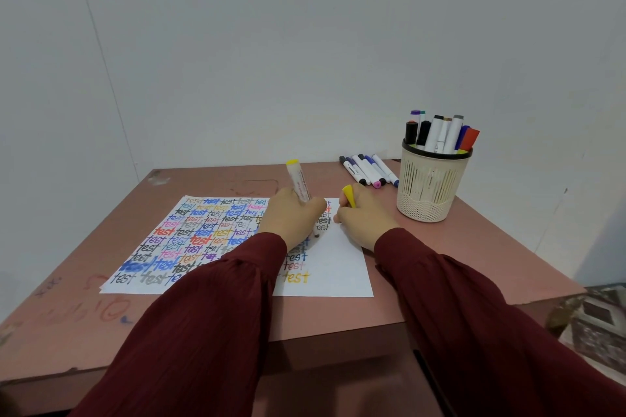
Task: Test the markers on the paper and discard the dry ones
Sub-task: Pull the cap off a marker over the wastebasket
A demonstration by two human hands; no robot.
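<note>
Two hands are busy on the paper (338, 267). Left hand (291, 213) has its fingers (313, 210) wrapped round a yellow-ended marker (299, 184), barrel tilted away, tip down on the sheet just below the last column of "test" words. Right hand (367, 218) rests at the paper's right edge, fingers curled round the yellow cap (349, 196). Cup (430, 193) of markers stands on the bench (474, 264) just right of that hand; loose markers (369, 171) lie in a row behind.

Risks, as I judge them:
- The left sleeve drags over fresh ink and smears it.
- A pale yellow line gets misread as dry.
- The right wrist swings out and tips the cup.
- The cap gets mislaid, or the marker lands in the wrong group.

Can't tell where the discards go.
</note>
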